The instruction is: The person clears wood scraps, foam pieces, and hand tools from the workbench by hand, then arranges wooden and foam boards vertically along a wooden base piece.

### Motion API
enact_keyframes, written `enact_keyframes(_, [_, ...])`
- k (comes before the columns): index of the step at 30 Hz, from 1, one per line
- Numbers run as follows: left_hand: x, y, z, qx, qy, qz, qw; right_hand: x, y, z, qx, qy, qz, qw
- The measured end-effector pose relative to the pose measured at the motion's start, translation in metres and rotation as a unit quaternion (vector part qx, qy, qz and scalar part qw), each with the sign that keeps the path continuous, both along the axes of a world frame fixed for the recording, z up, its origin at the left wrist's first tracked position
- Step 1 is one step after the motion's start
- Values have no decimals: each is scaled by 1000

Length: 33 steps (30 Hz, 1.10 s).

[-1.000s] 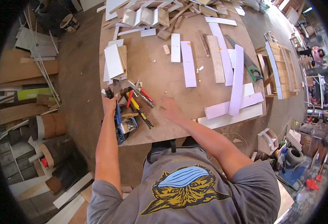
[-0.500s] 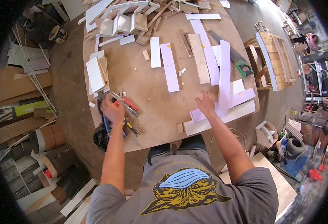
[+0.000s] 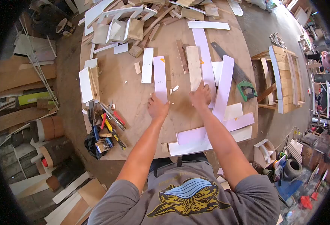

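My left hand [image 3: 158,107] is at the near end of a short lilac board [image 3: 159,77], thumb at its right edge and fingers at its left. To the right, my right hand [image 3: 201,96] grips the near end of a bare wooden board [image 3: 193,67], fingers curled over it. Both boards lie flat on the table. A long lilac board [image 3: 206,56] runs just beside the wooden one, and another lilac board [image 3: 224,88] lies slanted right of my right hand. A small white board [image 3: 147,65] is left of the short lilac one.
A green-handled saw [image 3: 246,90] lies at the table's right side. Pliers and a yellow cutter [image 3: 112,131] sit with other tools at the left near corner. Scrap wood [image 3: 135,28] is heaped at the far end. More boards [image 3: 213,140] lie along the near edge.
My left hand has left the tools and moved right to the short lilac board. My right hand has gone forward and left onto the bare wooden board. The view has shifted slightly.
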State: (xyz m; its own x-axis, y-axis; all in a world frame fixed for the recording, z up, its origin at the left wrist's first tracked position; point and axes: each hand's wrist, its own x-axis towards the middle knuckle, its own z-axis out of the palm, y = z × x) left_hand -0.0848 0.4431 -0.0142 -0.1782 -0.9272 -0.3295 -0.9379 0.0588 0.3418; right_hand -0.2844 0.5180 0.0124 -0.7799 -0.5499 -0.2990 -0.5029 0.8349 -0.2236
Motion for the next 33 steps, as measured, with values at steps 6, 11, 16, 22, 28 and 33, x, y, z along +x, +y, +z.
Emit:
enact_keyframes(6, [7, -22, -6, 64, 50, 29, 996, -14, -11, 20, -20, -79, -97, 992])
enact_keyframes(11, [28, -29, -8, 68, 233, 62, 968, -30, 6, 16, -112, -26, -133, 984])
enact_keyframes(16, [45, -31, -14, 37, 316, 58, 946, -38, 12, 16, -84, 148, -16, 985])
enact_keyframes(22, [8, 25, 13, 21, 291, -23, 956, 51, -47, 63, -138, -187, 38, 972])
enact_keyframes(28, [11, 26, 27, -4, 308, -211, 928, 58, -48, 41, -68, -166, -15, 984])
enact_keyframes(33, [20, -57, -1, -151, 158, -68, 973, 59, 22, 14, -52, -36, 44, 997])
